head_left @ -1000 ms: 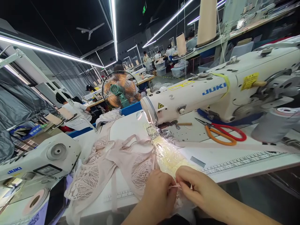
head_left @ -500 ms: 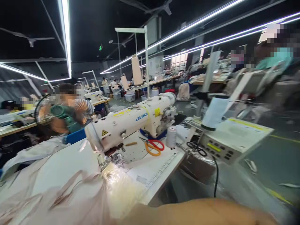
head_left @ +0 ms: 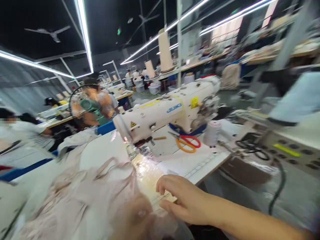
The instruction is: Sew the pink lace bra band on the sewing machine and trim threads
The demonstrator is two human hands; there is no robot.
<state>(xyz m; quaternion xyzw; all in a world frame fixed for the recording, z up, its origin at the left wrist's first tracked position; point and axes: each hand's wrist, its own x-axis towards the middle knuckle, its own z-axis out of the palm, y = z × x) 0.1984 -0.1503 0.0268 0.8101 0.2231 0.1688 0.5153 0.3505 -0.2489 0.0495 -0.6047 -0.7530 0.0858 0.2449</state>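
My right hand [head_left: 186, 198] reaches in from the lower right, fingers bent and a gap between them and the thumb. It is over the edge of a shiny pale-yellow sheet [head_left: 147, 171], lit brightly below the sewing head; no firm hold shows. A blurred shape [head_left: 140, 213] at the bottom middle, against the pale pink fabric [head_left: 87, 193], may be my left hand; its fingers cannot be made out. The fabric lies bunched, with thin straps, left of the white JUKI sewing machine [head_left: 162, 111]. Scissors [head_left: 187, 143] with red and orange handles rest beside the machine.
A white thread spool [head_left: 212, 133] stands near the table's right edge. Beyond it are a control box [head_left: 290, 150] and a black cable [head_left: 280, 186]. A fan [head_left: 86, 105] stands behind the table at left. People sit at other machines in the background.
My right arm was a low blur along the bottom; now the hand shows clearly beside the pale-yellow sheet. The view has shifted, so the machine appears further right.
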